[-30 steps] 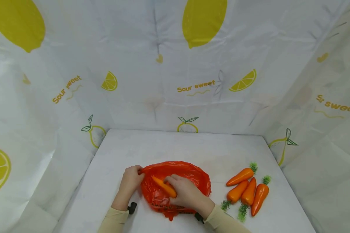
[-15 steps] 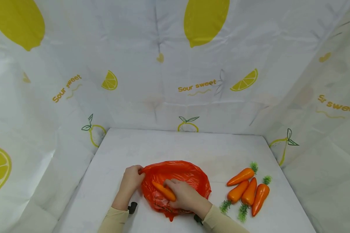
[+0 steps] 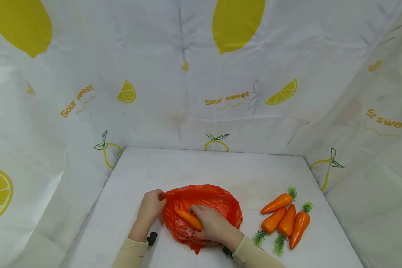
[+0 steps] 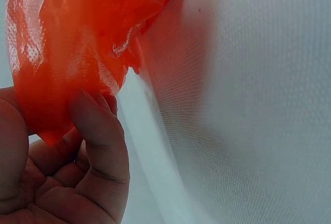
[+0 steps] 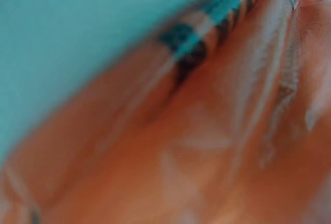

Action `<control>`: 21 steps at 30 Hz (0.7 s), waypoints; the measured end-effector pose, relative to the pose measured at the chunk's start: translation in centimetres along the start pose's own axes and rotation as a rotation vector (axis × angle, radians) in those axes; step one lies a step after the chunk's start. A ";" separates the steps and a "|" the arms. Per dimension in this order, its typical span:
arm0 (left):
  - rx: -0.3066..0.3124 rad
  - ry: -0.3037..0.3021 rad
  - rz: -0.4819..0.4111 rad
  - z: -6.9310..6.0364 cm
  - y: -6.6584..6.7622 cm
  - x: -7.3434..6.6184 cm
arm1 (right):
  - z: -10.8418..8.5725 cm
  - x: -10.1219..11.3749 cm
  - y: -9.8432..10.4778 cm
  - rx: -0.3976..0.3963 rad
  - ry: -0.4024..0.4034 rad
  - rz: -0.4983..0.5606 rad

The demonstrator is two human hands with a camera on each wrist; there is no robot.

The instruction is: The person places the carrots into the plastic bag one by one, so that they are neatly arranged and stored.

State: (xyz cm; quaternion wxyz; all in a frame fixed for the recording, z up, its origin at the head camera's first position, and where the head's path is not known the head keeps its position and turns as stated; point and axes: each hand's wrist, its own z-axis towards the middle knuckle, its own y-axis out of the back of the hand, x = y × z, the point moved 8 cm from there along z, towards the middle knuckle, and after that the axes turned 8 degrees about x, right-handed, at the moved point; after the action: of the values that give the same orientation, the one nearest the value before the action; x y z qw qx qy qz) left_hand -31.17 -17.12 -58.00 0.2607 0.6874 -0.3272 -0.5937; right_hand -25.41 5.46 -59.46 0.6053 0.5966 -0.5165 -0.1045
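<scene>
So the red bag (image 3: 217, 201) sits on the bench (image 3: 137, 167), mouth spread wide. The left hand (image 3: 152, 205) has its left rim pinched between thumb and fingers; the right hand (image 3: 212, 224) is in the bag's opening, fingers curled round an orange carrot (image 3: 187, 218). Four loose carrots (image 3: 286, 222) lie right of the bag. The held one looks stiff, probably light, maybe slick, so I'd grab its thick part. Bag's thin, floppy plastic, likely tears easily; best held by the rim.

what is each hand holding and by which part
The left hand pinches the red bag by its rim; the right hand holds a carrot near its thicker end.
</scene>
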 end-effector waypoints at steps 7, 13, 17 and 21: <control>0.001 0.002 0.001 0.2 -0.1 0.1 | -0.6 0.2 1.0 -0.023 -0.026 0.015; 0.000 0.014 -0.006 0.2 -0.1 0.4 | -2.0 0.7 3.4 -0.105 -0.017 -0.005; 0.001 0.013 -0.005 0.2 -0.1 0.4 | -3.7 0.8 5.6 -0.202 -0.006 -0.026; 0.003 0.005 -0.004 0.2 0.0 0.3 | -5.8 0.0 8.1 -0.324 -0.024 -0.030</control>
State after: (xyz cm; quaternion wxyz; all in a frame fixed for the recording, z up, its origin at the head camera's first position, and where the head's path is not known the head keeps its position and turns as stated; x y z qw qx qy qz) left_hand -31.38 -17.33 -58.29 0.2591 0.6899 -0.3261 -0.5921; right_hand -25.02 11.17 -51.36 0.6858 0.4973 -0.4912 -0.2026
